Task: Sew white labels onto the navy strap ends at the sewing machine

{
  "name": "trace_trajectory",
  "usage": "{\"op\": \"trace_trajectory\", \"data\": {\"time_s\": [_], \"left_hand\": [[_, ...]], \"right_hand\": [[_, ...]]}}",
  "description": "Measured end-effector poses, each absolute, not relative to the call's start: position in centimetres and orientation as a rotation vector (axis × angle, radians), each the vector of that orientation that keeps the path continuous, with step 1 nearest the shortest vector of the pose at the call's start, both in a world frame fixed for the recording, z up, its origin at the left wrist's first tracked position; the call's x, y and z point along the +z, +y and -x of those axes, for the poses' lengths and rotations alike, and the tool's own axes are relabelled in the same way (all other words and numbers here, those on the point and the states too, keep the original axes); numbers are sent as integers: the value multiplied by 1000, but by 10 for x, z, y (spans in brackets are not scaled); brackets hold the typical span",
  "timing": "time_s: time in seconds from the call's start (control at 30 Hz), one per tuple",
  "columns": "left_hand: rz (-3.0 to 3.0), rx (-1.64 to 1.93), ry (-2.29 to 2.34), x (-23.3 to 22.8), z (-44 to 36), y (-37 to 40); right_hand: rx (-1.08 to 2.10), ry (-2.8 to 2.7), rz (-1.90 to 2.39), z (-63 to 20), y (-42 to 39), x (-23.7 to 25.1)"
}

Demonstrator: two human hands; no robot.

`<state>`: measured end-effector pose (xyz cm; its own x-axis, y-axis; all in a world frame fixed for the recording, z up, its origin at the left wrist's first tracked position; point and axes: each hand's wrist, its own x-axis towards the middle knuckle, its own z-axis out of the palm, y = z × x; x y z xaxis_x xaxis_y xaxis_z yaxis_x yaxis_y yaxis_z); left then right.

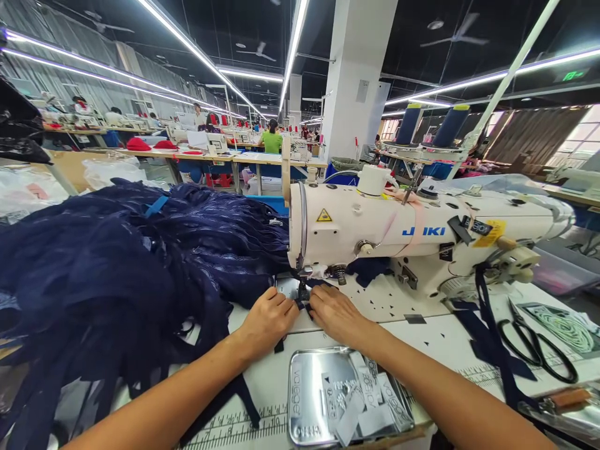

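Observation:
A white Juki sewing machine (pixel 422 234) stands on the white table (pixel 435 340). My left hand (pixel 268 319) and my right hand (pixel 336 312) lie flat on the table just in front of the needle area (pixel 302 289). Between their fingertips they pinch a narrow strip of navy fabric (pixel 304 304) that runs under the presser foot. The left hand's fingers are curled, the right hand's fingers stretch toward the needle. A big heap of navy fabric pieces (pixel 117 275) fills the table to the left of the machine.
A metal tray (pixel 347 397) with white labels sits at the table's front edge. Black scissors (pixel 534 340) lie to the right, beside a hanging navy strip (pixel 492 337). Two thread cones (pixel 431 125) stand behind the machine. Other people work at benches far back.

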<state>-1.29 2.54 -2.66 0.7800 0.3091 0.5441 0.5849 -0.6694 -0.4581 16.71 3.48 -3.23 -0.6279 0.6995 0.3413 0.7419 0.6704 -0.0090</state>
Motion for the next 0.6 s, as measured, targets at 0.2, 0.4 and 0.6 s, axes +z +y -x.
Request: {"op": "trace_trajectory", "data": {"time_s": [0.2,0.4,0.6], "left_hand": [[2360,-536,-707,-29,15,25],[2371,-526,-732,-27,14,24],[2372,-524,-747,-26,14,25]], "right_hand": [[-59,-2675,1040,-181,38,-23],[-141,-2717,868,-189,38,-23],[-506,-2699,859,-178,38,-31]]}}
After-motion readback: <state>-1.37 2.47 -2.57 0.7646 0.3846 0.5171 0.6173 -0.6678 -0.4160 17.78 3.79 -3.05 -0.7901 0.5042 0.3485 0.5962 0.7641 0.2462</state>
